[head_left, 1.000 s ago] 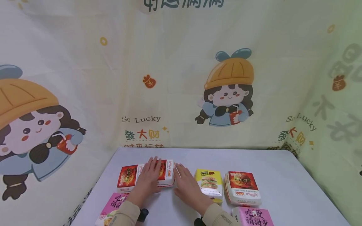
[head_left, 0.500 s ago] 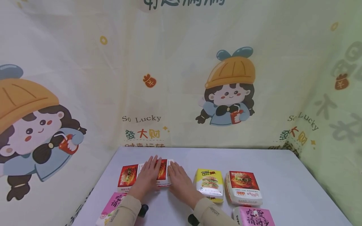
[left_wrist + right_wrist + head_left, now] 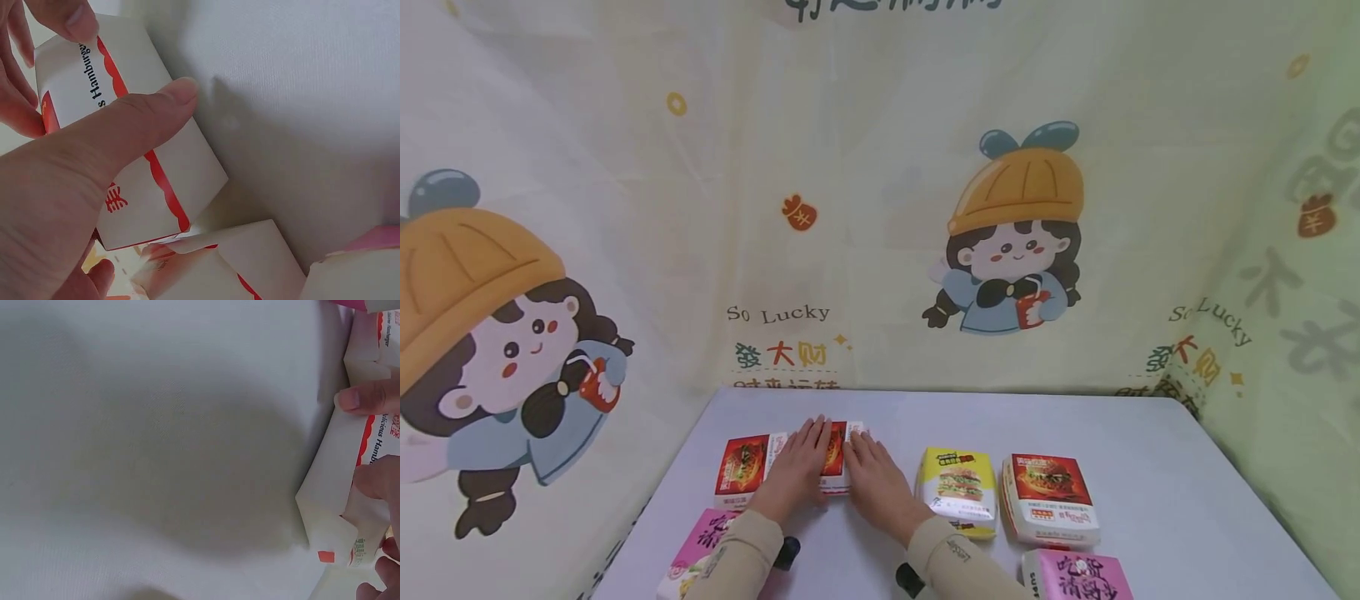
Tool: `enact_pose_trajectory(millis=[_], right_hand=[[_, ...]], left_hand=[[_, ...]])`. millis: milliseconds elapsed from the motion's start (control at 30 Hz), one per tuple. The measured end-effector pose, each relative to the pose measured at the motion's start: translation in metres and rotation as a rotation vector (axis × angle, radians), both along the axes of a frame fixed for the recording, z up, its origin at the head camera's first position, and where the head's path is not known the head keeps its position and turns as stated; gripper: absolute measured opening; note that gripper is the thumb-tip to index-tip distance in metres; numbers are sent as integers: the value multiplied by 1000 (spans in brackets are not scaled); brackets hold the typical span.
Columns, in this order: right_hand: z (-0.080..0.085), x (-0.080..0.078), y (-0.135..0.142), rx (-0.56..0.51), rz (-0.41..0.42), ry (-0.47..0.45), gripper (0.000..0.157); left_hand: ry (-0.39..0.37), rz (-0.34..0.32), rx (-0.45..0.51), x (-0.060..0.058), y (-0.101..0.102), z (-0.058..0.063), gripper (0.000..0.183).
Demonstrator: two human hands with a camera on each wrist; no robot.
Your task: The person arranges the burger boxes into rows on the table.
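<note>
In the lower centre of the head view, a white paperboard hamburger box with a red label [image 3: 835,451] is held by the left hand [image 3: 797,468] and right hand [image 3: 883,485], thumbs on its near side, fingers over its top. A matching red-labelled white paperboard box [image 3: 743,468] lies just beside it, further left in the frame. Light, even pressure is probably best applied from both ends, as thin walls may dent or skew.

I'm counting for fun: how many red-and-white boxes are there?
3: the held box in the left hand and right hand, the left box beside it, and the right box beside the yellow box. Others may be hidden.
</note>
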State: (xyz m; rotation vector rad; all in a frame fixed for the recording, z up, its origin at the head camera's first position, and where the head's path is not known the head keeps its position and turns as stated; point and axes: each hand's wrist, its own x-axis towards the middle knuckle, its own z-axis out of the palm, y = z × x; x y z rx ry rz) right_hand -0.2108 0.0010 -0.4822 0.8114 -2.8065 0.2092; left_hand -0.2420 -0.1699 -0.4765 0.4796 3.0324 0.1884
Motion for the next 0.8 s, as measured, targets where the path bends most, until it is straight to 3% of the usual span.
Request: enact_pose_trajectory(millis=[267, 567, 800], right_hand=[[1, 2, -7, 7, -30, -55, 63], [-1, 4, -8, -29, -35, -115, 72], [-4, 3, -9, -63, -29, -129, 68]], left_hand=[[72, -27, -32, 5, 1, 0, 111], [83, -19, -24, 5, 3, 1, 104], [85, -21, -19, 6, 2, -2, 106]])
